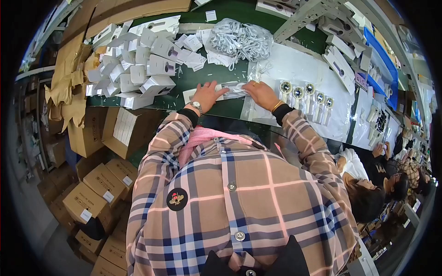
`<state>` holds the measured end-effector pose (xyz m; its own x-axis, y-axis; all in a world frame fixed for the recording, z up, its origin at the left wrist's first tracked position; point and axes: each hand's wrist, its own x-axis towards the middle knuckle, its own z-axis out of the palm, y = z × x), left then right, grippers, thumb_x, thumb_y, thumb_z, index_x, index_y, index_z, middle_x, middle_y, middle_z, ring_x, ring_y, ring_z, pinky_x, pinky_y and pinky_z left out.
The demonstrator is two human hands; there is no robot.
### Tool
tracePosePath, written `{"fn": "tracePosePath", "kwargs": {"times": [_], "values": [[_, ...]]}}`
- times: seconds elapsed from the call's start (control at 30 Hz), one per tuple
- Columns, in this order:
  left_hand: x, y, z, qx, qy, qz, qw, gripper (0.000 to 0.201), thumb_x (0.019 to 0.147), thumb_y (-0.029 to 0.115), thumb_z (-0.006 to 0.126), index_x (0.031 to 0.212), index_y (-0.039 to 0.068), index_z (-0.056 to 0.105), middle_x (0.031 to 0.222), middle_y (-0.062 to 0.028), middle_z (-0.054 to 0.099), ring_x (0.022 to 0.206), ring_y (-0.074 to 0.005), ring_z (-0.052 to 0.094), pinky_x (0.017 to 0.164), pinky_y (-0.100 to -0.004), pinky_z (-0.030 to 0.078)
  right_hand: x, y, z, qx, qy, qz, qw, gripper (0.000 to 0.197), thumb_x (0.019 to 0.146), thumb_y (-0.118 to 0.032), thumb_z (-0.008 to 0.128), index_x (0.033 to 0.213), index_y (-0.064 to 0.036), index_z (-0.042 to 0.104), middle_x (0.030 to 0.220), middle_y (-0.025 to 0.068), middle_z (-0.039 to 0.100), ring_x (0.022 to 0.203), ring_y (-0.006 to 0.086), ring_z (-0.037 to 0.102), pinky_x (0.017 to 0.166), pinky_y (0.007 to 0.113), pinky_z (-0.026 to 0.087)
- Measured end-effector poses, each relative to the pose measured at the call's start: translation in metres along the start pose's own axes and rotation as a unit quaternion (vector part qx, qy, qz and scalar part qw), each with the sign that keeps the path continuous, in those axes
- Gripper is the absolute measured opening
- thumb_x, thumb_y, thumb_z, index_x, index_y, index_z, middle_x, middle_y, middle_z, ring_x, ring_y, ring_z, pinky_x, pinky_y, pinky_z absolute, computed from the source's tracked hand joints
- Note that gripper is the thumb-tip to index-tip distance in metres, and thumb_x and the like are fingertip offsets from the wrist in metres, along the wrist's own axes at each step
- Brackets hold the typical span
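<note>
A clear plastic bag (235, 89) with something whitish in it lies at the near edge of the green table, between my hands. My left hand (207, 97) rests with its fingers spread over a flat white box (188, 94), its thumb reaching the bag's left end. At the bag's right end my right hand (263, 95) is closed, with thumb and fingertips pinching the plastic. What exactly the bag contains is hard to make out.
Open white boxes (161, 66) pile up at the left. Bundled white cables (241, 40) and paper slips (192, 43) lie beyond my hands. Several bagged handheld devices (298, 93) line the white sheet at right. Cartons (85, 202) stand lower left; co-workers sit at right.
</note>
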<state>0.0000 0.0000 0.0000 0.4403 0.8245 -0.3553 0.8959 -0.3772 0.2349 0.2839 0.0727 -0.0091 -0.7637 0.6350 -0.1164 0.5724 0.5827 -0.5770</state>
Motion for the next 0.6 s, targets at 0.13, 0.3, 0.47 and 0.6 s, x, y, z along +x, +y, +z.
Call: {"fn": "tracePosePath", "kwargs": {"times": [0.13,0.3,0.47,0.6], "values": [[0.001,-0.001,0.008,-0.009,0.023,-0.005,1.0,0.079,0.079,0.011,0.082,0.147,0.029,0.046,0.133,-0.0123,0.051,0.12,-0.0358,0.059,0.105,-0.0587,0.043,0.009,0.005,-0.003,-0.009,0.017,-0.075,0.997,0.022,0.098,-0.017,0.059,0.119,-0.0132,0.066,0.107,0.0114,0.068,0.098,0.0335,0.066,0.086,0.046,0.051],[0.004,0.0,0.006,-0.037,0.032,-0.012,0.999,0.057,0.085,0.007,0.07,0.136,0.025,0.052,0.127,-0.0111,0.054,0.121,-0.0345,0.06,0.106,-0.0641,0.042,0.039,-0.015,0.005,-0.04,0.047,-0.07,0.996,0.019,0.093,-0.013,0.061,0.112,-0.0108,0.065,0.107,0.0103,0.067,0.098,0.0329,0.065,0.087,0.044,0.051],[0.005,-0.002,0.007,-0.062,0.049,-0.023,0.997,0.051,0.084,0.006,0.071,0.129,0.021,0.052,0.124,-0.0084,0.055,0.12,-0.0324,0.061,0.106,-0.0654,0.042,0.045,-0.013,0.013,-0.091,0.08,-0.158,0.98,0.02,0.089,-0.011,0.061,0.108,-0.0097,0.064,0.103,0.0102,0.065,0.102,0.032,0.065,0.087,0.043,0.051],[0.003,-0.001,0.009,-0.078,0.058,-0.027,0.995,0.053,0.082,0.006,0.074,0.127,0.021,0.051,0.124,-0.0069,0.055,0.121,-0.0314,0.061,0.107,-0.0659,0.041,0.032,-0.002,0.017,-0.076,0.092,-0.217,0.969,0.018,0.088,-0.012,0.059,0.105,-0.0102,0.065,0.102,0.0096,0.063,0.103,0.03,0.065,0.088,0.041,0.051]]}}
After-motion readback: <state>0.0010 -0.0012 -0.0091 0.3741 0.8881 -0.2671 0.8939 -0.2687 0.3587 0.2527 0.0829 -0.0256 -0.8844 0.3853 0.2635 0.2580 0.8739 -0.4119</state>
